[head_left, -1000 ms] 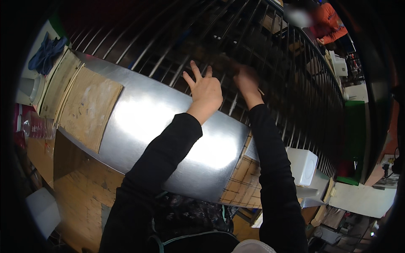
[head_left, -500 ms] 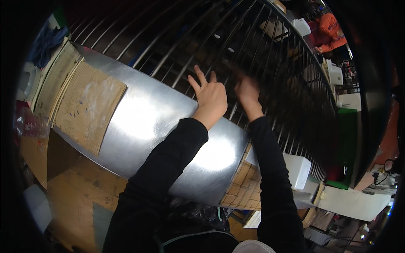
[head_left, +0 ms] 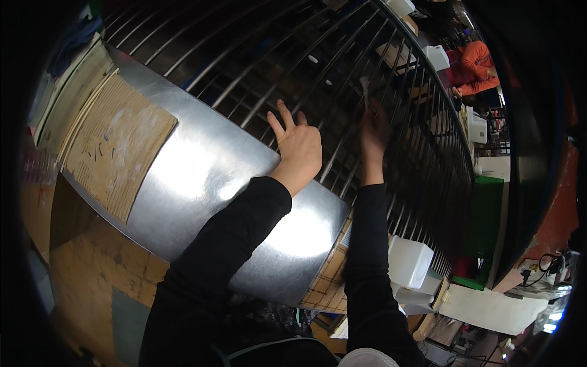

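A row of thin metal rods (head_left: 259,106) runs across the far side of a shiny metal sheet (head_left: 195,165). Over the near ends of these rods is my left hand (head_left: 299,147), its fingers spread and nothing visible in them. My right hand (head_left: 373,137) reaches farther out above the rods, closed and slightly blurred. From its fingers a slim pale thing (head_left: 365,85) points away from me; its kind is too dim to make out. Two small white pieces (head_left: 313,59) show among the dark gaps beyond my left hand.
Corrugated cardboard (head_left: 116,147) covers the sheet's left end. A white plastic container (head_left: 409,263) stands right of my right forearm, near a yellowish gridded panel (head_left: 327,281). A green panel (head_left: 480,238) rises farther right. A person in orange (head_left: 478,67) is at the far right.
My right hand has moved farther out and slightly right, with the slim pale thing now visible in it. My left hand keeps its place by the rods, and the whole view has shifted a little.
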Motion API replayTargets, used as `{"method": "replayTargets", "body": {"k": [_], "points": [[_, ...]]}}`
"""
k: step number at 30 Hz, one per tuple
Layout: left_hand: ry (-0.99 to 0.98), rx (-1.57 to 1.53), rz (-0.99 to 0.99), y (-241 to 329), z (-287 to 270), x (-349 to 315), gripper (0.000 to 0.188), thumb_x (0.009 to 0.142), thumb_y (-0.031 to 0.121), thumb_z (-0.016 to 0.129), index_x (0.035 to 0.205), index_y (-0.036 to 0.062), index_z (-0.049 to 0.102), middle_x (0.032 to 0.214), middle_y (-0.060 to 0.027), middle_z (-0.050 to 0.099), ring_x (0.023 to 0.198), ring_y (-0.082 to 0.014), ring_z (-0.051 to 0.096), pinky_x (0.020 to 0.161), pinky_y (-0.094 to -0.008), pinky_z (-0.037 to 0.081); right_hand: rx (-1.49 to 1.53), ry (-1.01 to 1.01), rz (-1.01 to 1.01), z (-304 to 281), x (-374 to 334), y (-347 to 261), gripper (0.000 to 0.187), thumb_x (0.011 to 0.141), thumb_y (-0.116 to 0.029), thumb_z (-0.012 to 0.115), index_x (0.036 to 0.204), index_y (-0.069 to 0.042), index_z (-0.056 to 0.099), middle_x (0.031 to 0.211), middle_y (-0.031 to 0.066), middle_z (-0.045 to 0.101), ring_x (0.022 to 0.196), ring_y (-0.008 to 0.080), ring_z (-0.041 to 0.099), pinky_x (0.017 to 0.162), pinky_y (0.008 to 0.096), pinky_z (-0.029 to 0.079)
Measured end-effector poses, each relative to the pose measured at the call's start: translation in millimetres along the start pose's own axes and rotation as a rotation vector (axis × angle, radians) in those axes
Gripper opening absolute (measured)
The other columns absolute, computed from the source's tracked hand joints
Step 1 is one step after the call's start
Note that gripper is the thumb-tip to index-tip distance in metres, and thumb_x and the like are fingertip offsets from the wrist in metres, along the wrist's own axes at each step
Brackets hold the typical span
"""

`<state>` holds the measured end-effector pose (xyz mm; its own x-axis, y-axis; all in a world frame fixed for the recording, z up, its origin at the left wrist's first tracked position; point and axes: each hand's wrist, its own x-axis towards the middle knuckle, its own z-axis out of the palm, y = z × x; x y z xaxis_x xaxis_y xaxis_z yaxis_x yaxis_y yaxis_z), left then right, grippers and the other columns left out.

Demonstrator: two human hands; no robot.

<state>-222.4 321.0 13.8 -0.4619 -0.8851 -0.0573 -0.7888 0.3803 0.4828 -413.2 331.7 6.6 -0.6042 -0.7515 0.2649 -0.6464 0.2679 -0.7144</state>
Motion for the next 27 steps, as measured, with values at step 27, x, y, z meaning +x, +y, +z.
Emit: {"method": "replayTargets", "body": {"k": [27], "points": [[0.328, -0.292, -0.219, -56.1, -21.7, 45.6, 0.015, 0.077, 0.026, 0.068, 0.087, 0.0160, 0.073, 0.100, -0.0108, 0.064, 0.101, -0.0293, 0.053, 0.084, -0.0433, 0.028, -0.510, -0.298, -0.235, 4.0, -59.4, -37.7, 0.013, 0.084, -0.019, 0.058, 0.093, -0.011, 0.063, 0.083, 0.0163, 0.065, 0.081, 0.0351, 0.063, 0.066, 0.0420, 0.049]]}}
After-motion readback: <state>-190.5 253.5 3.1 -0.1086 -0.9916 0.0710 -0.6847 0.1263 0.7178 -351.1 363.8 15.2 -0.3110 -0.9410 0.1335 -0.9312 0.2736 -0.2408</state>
